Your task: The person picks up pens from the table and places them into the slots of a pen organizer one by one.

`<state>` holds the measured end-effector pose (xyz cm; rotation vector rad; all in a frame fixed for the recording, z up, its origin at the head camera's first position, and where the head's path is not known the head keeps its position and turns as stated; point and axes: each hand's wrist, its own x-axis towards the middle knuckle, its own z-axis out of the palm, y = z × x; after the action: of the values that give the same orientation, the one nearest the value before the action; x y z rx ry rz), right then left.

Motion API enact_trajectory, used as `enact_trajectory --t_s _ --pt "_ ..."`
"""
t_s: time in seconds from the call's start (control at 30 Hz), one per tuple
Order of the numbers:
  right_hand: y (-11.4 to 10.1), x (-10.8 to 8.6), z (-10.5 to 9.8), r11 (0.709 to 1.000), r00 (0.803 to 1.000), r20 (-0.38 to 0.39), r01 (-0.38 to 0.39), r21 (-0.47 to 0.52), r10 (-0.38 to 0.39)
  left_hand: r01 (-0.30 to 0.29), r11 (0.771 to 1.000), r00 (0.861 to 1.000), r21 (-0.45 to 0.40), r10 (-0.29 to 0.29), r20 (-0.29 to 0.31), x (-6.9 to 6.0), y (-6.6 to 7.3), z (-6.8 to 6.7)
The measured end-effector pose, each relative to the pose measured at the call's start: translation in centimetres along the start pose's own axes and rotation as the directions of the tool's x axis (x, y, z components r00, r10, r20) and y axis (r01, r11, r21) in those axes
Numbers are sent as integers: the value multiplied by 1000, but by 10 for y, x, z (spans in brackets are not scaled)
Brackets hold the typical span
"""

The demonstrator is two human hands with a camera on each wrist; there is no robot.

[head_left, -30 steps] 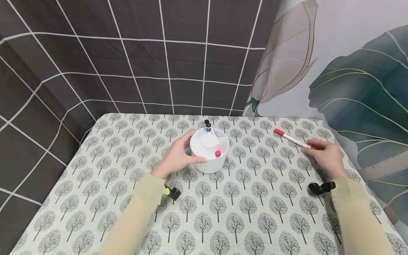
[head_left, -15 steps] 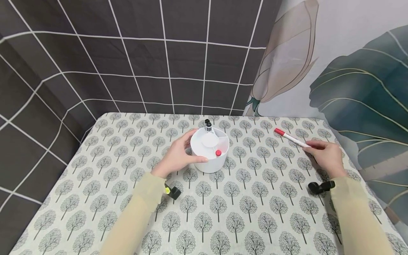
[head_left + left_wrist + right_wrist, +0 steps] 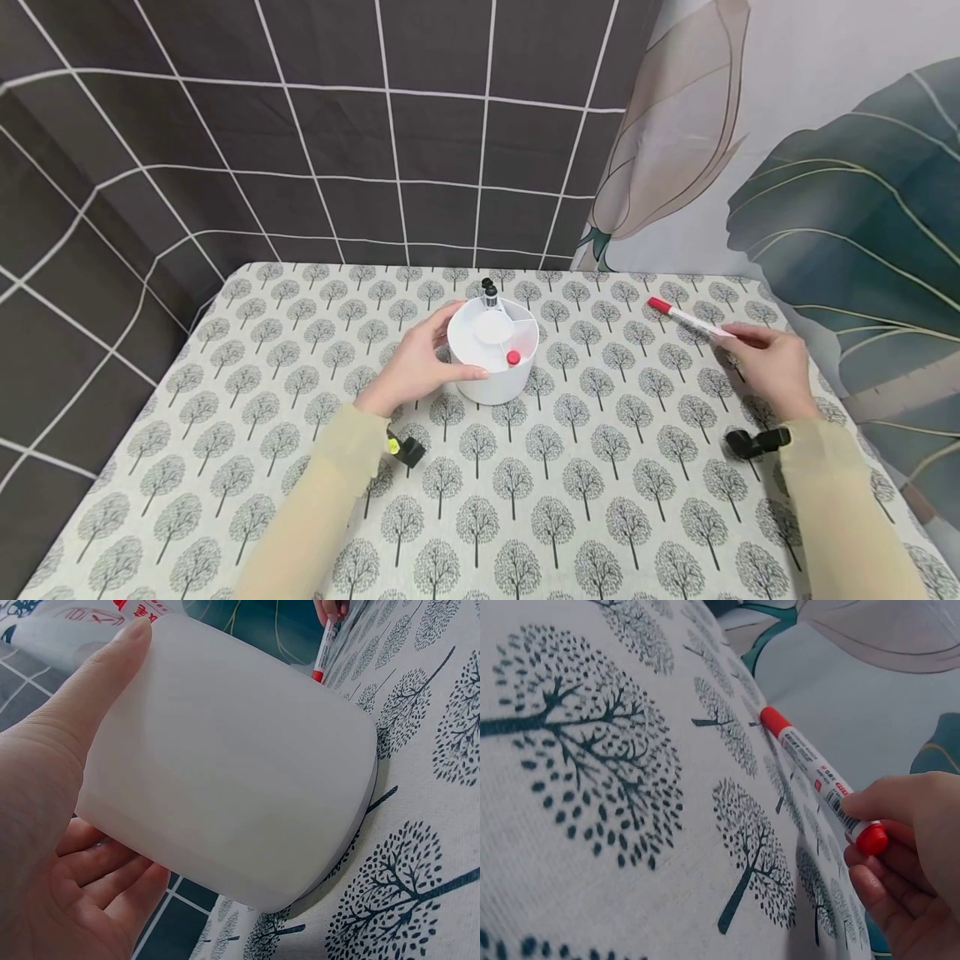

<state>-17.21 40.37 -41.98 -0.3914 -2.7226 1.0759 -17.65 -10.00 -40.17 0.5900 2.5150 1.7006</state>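
Observation:
A round white pen holder (image 3: 504, 387) with divided compartments stands upright on the table. My left hand (image 3: 416, 367) grips its left side, the thumb lying along the front wall and the fingers behind, as the left wrist view (image 3: 97, 787) shows too. Two black-capped pens (image 3: 491, 295) stick up from its back, and a red end (image 3: 513, 357) shows inside at the front right. Over at the right, my right hand (image 3: 772, 371) pinches a white marker with a red cap (image 3: 686, 319) by its near end. In the right wrist view the marker (image 3: 810, 765) has red at both ends.
A cloth printed with trees (image 3: 555, 467) covers the table. A dark curtain with a white grid (image 3: 322, 150) hangs behind and to the left, and a leaf-patterned curtain (image 3: 847, 192) at the right. A wrist camera (image 3: 753, 442) sits on each wrist.
The red cap of the marker has shifted slightly up and right in my right hand. My left hand and the pen holder have stayed in place.

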Motion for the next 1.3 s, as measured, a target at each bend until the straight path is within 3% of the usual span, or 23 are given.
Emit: enact_trajectory --t_s 0.13,0.4,0.93,1.3 --pt "-3 0 -2 1000 1000 -24 -2 16 3 1 1000 1000 4 -1 2 1 -1 0" --pt "-15 -4 -5 987 998 -60 12 160 -2 13 1000 1000 12 -13 2 -1 1 0" --pt "-47 -7 -4 971 996 -84 57 231 -39 13 1000 1000 15 -13 2 -1 0 -1" --pt "-82 -17 -4 957 992 -119 82 280 -50 16 1000 1000 27 -16 -1 -2 2 0"
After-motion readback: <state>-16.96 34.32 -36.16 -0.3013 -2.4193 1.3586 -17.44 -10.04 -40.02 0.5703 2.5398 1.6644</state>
